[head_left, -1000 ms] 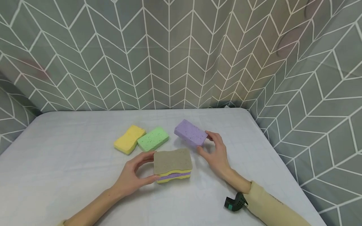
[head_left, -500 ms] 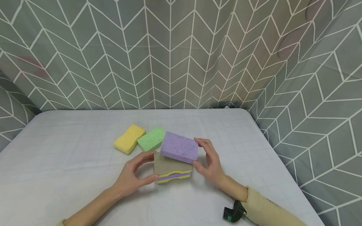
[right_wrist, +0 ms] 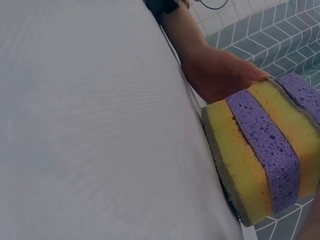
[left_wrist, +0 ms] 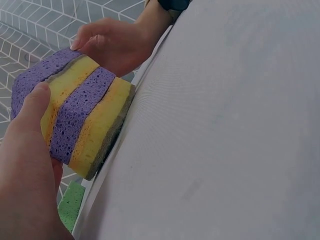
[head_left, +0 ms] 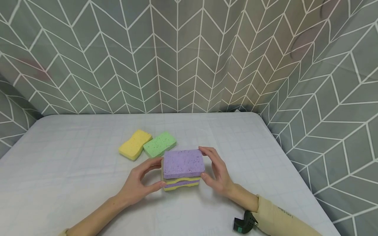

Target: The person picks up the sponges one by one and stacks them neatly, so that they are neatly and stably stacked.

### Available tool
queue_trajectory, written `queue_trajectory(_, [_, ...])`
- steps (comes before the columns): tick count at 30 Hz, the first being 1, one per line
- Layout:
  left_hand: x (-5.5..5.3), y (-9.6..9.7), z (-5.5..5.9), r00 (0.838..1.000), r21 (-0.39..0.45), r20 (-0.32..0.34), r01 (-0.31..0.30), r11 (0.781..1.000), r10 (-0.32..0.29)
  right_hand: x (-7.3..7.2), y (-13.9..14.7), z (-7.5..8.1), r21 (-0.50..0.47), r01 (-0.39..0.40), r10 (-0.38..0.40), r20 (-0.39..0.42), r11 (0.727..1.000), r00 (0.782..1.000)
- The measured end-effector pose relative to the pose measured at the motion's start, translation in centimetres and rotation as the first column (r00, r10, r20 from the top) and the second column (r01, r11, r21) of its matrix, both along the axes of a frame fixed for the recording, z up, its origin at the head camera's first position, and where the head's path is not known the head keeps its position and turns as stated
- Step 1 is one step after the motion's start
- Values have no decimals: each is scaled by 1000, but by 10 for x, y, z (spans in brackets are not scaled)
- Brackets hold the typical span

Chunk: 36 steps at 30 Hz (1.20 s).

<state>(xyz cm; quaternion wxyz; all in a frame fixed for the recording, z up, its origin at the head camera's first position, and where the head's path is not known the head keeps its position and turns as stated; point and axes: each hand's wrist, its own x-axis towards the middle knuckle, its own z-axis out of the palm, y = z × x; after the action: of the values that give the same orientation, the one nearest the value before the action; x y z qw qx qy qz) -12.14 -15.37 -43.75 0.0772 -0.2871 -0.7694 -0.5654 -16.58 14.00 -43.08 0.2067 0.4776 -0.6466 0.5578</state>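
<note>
A purple sponge (head_left: 183, 163) tops a stack of sponges in the middle of the table. Its right end is pinched between the thumb and fingers of my right hand (head_left: 218, 175). Beneath it come a yellow sponge with a grey scouring face (left_wrist: 67, 82), a purple sponge (left_wrist: 82, 112) and, lowest, another yellow sponge (left_wrist: 100, 127) with its grey face down. My left hand (head_left: 137, 182) grips the stack's left side, thumb at the front and fingers at the back. In the right wrist view the left hand's fingertips lie against the upper yellow sponge (right_wrist: 285, 117).
Behind the stack, to its left, a green sponge (head_left: 160, 145) lies against a yellow sponge (head_left: 135, 145). The table (head_left: 73, 157) has a white cloth. A patterned grey curtain (head_left: 177, 59) hangs at the back and right. A black wrist device (head_left: 245, 223) is by the right sleeve.
My right hand has brought the purple sponge left and toward me, and turned it level over the stack's grey top. My left hand has kept its grip on the stack.
</note>
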Motion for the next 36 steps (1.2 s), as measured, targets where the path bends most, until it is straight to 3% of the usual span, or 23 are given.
queue_trajectory(16, [1,-1,2,1000,11,-21,10,1000,-9,1,-1,-1,3,-37,37,23,999,999])
queue_trajectory(30, [-1,-2,-1,999,10,-36,14,1000,-14,4,-2,-1,19,-69,65,157,997,985])
queue_trajectory(36, [-3,-8,-3,994,24,-105,44,999,-41,4,-2,-1,20,-63,59,152,998,987])
